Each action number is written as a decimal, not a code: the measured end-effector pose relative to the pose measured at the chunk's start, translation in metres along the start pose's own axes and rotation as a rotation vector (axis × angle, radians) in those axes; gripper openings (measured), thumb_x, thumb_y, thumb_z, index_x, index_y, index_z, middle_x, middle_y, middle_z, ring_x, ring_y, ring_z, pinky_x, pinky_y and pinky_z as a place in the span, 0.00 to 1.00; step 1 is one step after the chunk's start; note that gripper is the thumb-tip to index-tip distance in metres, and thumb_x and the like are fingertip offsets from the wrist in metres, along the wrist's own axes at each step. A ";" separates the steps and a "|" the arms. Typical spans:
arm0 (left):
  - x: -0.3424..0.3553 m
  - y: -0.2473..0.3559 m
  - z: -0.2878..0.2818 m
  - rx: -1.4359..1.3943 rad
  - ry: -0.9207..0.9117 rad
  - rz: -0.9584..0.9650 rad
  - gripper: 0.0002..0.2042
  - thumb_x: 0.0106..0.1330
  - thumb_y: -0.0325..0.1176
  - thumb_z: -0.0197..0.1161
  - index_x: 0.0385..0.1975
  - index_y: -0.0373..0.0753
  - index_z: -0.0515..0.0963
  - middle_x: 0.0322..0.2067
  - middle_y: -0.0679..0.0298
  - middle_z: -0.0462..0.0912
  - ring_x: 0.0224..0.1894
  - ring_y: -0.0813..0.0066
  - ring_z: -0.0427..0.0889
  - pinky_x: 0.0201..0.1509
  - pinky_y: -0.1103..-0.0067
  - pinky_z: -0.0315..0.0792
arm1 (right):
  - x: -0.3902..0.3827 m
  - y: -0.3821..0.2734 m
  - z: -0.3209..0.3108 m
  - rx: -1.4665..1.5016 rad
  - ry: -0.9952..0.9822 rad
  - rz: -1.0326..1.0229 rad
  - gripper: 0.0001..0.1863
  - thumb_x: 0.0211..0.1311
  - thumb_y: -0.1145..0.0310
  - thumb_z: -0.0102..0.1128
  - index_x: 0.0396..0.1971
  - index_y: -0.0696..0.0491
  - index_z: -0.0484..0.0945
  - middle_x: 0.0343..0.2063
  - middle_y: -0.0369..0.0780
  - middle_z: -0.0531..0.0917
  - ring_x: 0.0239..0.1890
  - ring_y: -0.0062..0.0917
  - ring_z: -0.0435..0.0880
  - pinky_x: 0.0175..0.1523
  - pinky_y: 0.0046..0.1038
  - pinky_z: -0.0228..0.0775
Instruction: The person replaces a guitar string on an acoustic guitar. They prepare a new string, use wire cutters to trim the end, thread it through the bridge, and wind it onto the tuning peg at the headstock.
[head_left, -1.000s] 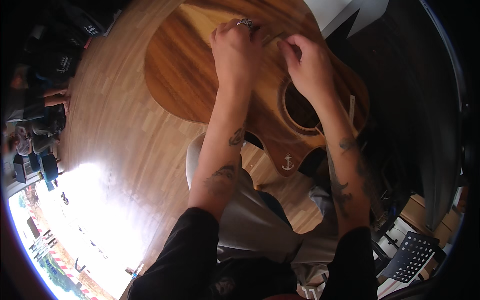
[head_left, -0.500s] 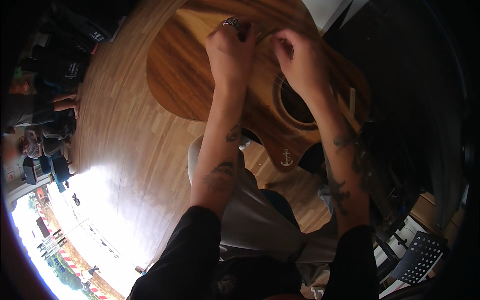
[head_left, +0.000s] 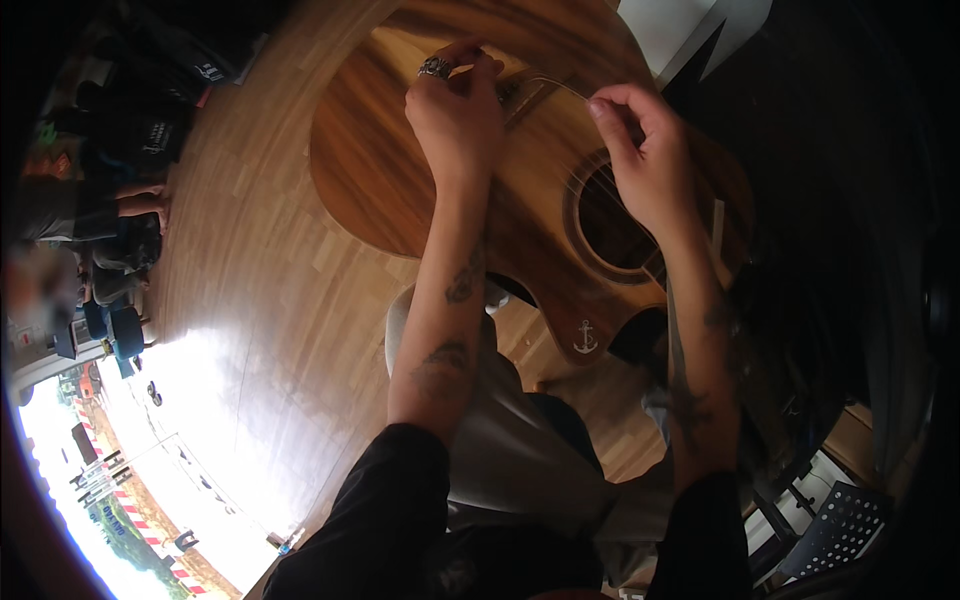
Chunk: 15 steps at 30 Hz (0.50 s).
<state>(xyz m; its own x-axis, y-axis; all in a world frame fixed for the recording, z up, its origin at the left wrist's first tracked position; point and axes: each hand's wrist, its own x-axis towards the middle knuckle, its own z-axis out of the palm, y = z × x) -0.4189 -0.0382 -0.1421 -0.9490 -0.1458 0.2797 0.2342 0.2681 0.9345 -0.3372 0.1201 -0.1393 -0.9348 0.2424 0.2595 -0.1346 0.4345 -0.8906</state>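
The wooden acoustic guitar (head_left: 370, 160) lies over my lap, with a round soundhole (head_left: 605, 225) and a pale anchor inlay (head_left: 584, 338). My left hand (head_left: 450, 125), wearing a silver ring (head_left: 434, 67), is over the upper part of the body beside the bridge (head_left: 530, 105), fingertips pinched together on something I cannot make out. To its right, my right hand (head_left: 645, 165) pinches a thin string (head_left: 560, 83) between thumb and curled forefinger. The string arches from near the bridge to those fingers. Further strings cross the soundhole, partly behind my right hand and forearm.
Wooden floor (head_left: 250, 230) surrounds my seat. At far left are people, one with bare legs (head_left: 140, 205), beside chairs (head_left: 125, 330) and dark bags (head_left: 180, 60). A perforated black music stand (head_left: 830, 535) stands at lower right. Bright daylight fills an opening (head_left: 120, 480) at lower left.
My right hand has moved right and slightly down, and the arched string now shows clearly. My left hand has shifted left across the guitar, its fingers still pinched.
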 end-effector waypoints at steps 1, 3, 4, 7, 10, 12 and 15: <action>0.000 0.000 -0.002 0.012 -0.009 -0.016 0.09 0.63 0.27 0.65 0.42 0.34 0.83 0.30 0.64 0.86 0.30 0.83 0.82 0.31 0.84 0.72 | -0.002 -0.001 0.001 0.013 0.010 -0.016 0.09 0.70 0.67 0.58 0.37 0.58 0.80 0.28 0.35 0.82 0.30 0.15 0.77 0.36 0.20 0.68; 0.002 -0.001 -0.004 0.014 -0.022 -0.017 0.10 0.62 0.26 0.66 0.42 0.34 0.83 0.31 0.65 0.84 0.31 0.84 0.81 0.32 0.84 0.72 | -0.005 -0.001 0.002 0.047 0.036 -0.040 0.09 0.70 0.67 0.58 0.37 0.58 0.80 0.27 0.34 0.81 0.29 0.14 0.76 0.36 0.19 0.68; 0.001 -0.002 -0.004 0.003 -0.026 -0.007 0.10 0.61 0.26 0.66 0.43 0.34 0.83 0.32 0.66 0.83 0.31 0.84 0.82 0.32 0.84 0.72 | -0.006 -0.001 0.003 0.067 0.048 -0.045 0.09 0.70 0.67 0.58 0.37 0.58 0.80 0.27 0.33 0.81 0.29 0.14 0.75 0.36 0.19 0.68; 0.001 -0.002 -0.006 -0.023 -0.063 0.001 0.11 0.61 0.25 0.67 0.43 0.33 0.83 0.33 0.66 0.81 0.33 0.82 0.83 0.34 0.85 0.73 | -0.006 0.001 0.003 0.048 0.073 -0.046 0.09 0.70 0.67 0.58 0.38 0.58 0.80 0.27 0.32 0.80 0.28 0.13 0.74 0.36 0.19 0.68; 0.001 -0.003 -0.004 -0.097 -0.080 0.003 0.10 0.63 0.24 0.66 0.44 0.32 0.82 0.32 0.66 0.81 0.36 0.80 0.85 0.38 0.85 0.75 | -0.005 0.004 0.002 0.061 0.086 -0.030 0.09 0.70 0.67 0.58 0.38 0.58 0.80 0.26 0.32 0.80 0.28 0.13 0.74 0.36 0.19 0.68; 0.001 -0.004 -0.003 -0.133 -0.084 0.000 0.10 0.64 0.23 0.65 0.44 0.30 0.82 0.33 0.65 0.81 0.38 0.78 0.86 0.41 0.84 0.76 | -0.005 0.005 0.002 0.059 0.085 -0.028 0.09 0.70 0.67 0.58 0.38 0.59 0.80 0.26 0.32 0.79 0.28 0.13 0.74 0.36 0.19 0.67; 0.001 -0.005 -0.003 -0.154 -0.104 -0.008 0.10 0.65 0.22 0.62 0.44 0.29 0.81 0.34 0.63 0.83 0.40 0.76 0.86 0.45 0.84 0.77 | -0.007 0.005 0.003 0.021 0.083 -0.031 0.10 0.69 0.67 0.59 0.38 0.59 0.80 0.24 0.32 0.79 0.28 0.13 0.74 0.36 0.19 0.67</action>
<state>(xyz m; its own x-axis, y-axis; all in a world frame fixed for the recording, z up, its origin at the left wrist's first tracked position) -0.4198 -0.0423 -0.1456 -0.9658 -0.0464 0.2553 0.2485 0.1173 0.9615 -0.3320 0.1179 -0.1472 -0.8995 0.3008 0.3168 -0.1710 0.4249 -0.8890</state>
